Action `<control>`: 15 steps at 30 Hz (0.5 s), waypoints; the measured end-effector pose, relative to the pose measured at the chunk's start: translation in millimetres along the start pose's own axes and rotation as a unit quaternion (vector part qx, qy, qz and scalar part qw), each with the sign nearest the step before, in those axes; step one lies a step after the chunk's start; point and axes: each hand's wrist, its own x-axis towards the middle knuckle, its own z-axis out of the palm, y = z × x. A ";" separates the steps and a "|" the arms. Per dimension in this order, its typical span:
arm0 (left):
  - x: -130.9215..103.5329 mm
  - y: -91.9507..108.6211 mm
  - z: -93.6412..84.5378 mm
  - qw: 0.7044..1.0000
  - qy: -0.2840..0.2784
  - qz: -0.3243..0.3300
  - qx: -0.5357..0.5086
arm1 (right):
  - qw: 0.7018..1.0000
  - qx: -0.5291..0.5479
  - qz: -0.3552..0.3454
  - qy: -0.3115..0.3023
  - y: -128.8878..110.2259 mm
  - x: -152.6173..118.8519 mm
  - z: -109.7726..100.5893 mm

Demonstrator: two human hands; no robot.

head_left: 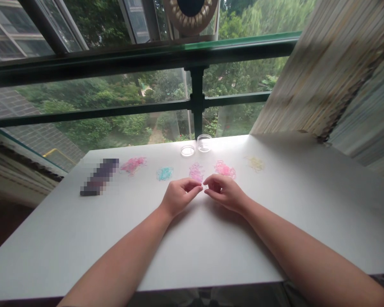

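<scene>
My left hand [180,195] is closed in a pinch, thumb against forefinger, over the middle of the white table. Facing it, almost touching, my right hand [226,192] is curled, with a small gap between thumb and forefinger. Something tiny and pale may be between the fingertips, too small to name. Just beyond them lies a loose pile of small lilac bands [196,170]. A pile of pink bands [224,168] is right behind my right hand. To the left sit turquoise bands [164,173] and a pinkish-red pile of bands [133,165]; pale yellow bands [255,163] lie to the right.
Two clear round plastic pieces stand at the table's back edge: a shallow dish [187,150] and a taller container [205,143]. A dark, pixelated object [100,177] lies at the left. Behind the white table [185,251] run a green railing [147,57] and window; a curtain [294,81] hangs right.
</scene>
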 end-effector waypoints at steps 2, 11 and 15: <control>-0.1 -0.5 -0.3 1.000 0.001 0.000 0.001 | 1.000 -0.012 -0.009 0.005 -0.8 0.0 0.1; -1.8 -0.7 0.2 1.000 -0.017 0.011 0.010 | 0.999 -0.034 -0.024 0.013 -0.5 -0.6 -0.7; -2.5 1.0 0.5 0.999 -0.027 0.019 0.011 | 1.000 -0.016 -0.015 0.012 0.6 -1.5 0.3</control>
